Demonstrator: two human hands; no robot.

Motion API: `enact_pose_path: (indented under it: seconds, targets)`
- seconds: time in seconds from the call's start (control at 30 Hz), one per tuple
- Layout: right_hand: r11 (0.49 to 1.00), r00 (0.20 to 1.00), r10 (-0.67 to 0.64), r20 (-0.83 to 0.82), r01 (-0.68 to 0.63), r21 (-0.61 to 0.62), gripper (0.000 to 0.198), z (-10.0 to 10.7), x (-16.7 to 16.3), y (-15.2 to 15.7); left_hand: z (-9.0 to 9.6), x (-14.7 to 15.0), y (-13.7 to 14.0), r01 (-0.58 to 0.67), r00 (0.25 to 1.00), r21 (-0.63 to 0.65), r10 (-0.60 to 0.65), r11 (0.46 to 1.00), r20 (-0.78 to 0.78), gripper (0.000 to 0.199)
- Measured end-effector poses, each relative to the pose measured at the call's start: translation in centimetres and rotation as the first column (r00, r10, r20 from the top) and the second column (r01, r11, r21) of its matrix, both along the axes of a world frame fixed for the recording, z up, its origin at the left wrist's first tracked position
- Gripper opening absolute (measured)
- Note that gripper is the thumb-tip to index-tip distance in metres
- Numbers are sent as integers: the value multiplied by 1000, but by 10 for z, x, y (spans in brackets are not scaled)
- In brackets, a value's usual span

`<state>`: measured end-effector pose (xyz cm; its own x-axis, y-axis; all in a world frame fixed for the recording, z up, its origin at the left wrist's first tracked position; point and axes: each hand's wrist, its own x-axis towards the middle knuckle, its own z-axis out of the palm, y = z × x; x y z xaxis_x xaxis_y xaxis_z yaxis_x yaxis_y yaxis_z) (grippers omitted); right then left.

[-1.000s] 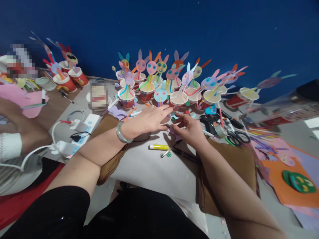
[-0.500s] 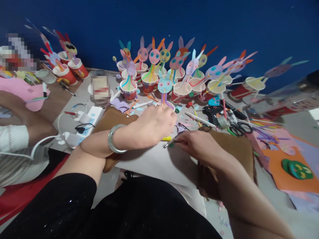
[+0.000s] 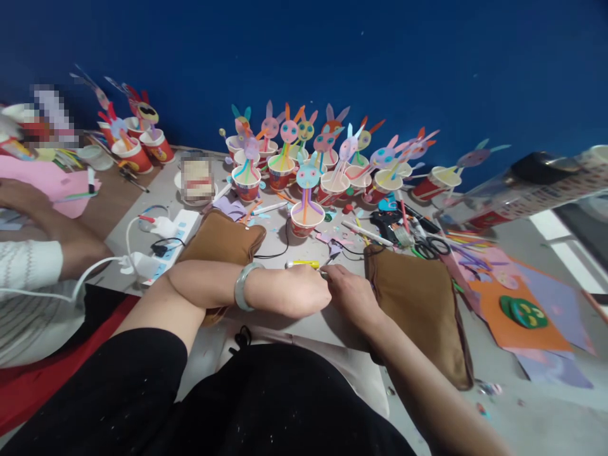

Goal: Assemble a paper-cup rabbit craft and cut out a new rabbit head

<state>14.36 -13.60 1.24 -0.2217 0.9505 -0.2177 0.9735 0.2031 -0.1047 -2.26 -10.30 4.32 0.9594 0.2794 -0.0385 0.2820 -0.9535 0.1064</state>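
Note:
My left hand (image 3: pixel 304 292), with a pale bangle on its wrist, is closed with its fingers curled down beside my right hand; what it pinches, if anything, is hidden. My right hand (image 3: pixel 349 294) is closed around a slim metal tool (image 3: pixel 325 273), whose end shows between the two hands. Just beyond my left fingers lies a yellow-and-white pen-like thing (image 3: pixel 304 263). Farther back stands a paper cup (image 3: pixel 308 219) with colourful strips rising from it to a light-blue rabbit face (image 3: pixel 308 173). Neither hand touches this cup.
Several rabbit-faced cups (image 3: pixel 281 170) stand against the blue wall. Brown cushions (image 3: pixel 413 304) lie on both sides. A power strip (image 3: pixel 178 237), black-handled scissors (image 3: pixel 432 247), a glue gun (image 3: pixel 384 227) and coloured paper (image 3: pixel 479 304) surround the work area. Another person's arm (image 3: pixel 71 247) is at left.
My left hand has drawn back from the light-blue rabbit cup towards me, leaving it standing. My right hand now meets the left, still gripping the metal tool. The view has shifted somewhat.

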Motion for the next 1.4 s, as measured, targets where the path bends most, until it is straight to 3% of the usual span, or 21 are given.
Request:
enact_pose_path:
  seconds: [0.2, 0.33, 0.47, 0.67, 0.8, 0.93, 1.07, 1.2, 1.3, 1.4]
  targets:
    - [995, 996, 73, -48, -69, 77, 37, -12, 7, -8, 6, -5, 3, 101, 987, -30, -103, 994, -120, 23]
    - [984, 993, 75, -95, -58, 170, 32, -23, 11, -11, 7, -8, 11, 93, 988, -87, -102, 992, -112, 26]
    - [981, 986, 96, -134, -71, 182, 29, -30, 15, -12, 13, -8, 23, 32, 989, -92, -45, 995, -138, 23]
    - [977, 988, 154, 6, -154, 145, 34, -24, 13, -14, 30, -8, 29, -27, 985, -108, 8, 994, -172, 23]
    - [950, 971, 237, 41, -240, 199, 30, -25, 15, -26, 27, -10, 29, -13, 989, -107, -3, 994, -150, 22]
    - [879, 933, 356, -52, -315, 359, 27, -31, 19, -52, 18, -15, 33, 25, 994, -111, -36, 994, -105, 21]
    - [809, 864, 486, -136, -385, 443, 37, -38, 23, -86, 13, -13, 36, 46, 992, -129, -61, 991, -112, 21]
    - [765, 833, 529, -161, -385, 517, 23, -44, 31, -111, 16, -7, 35, 34, 982, -105, -53, 994, -180, 21]
    - [757, 805, 549, -223, -367, 541, 27, -45, 36, -119, 19, -6, 35, 28, 982, -87, -44, 996, -183, 18]
    - [812, 753, 511, -415, -263, 522, 23, -40, 38, -117, 24, -4, 37, 1, 989, -98, -16, 995, -150, 14]
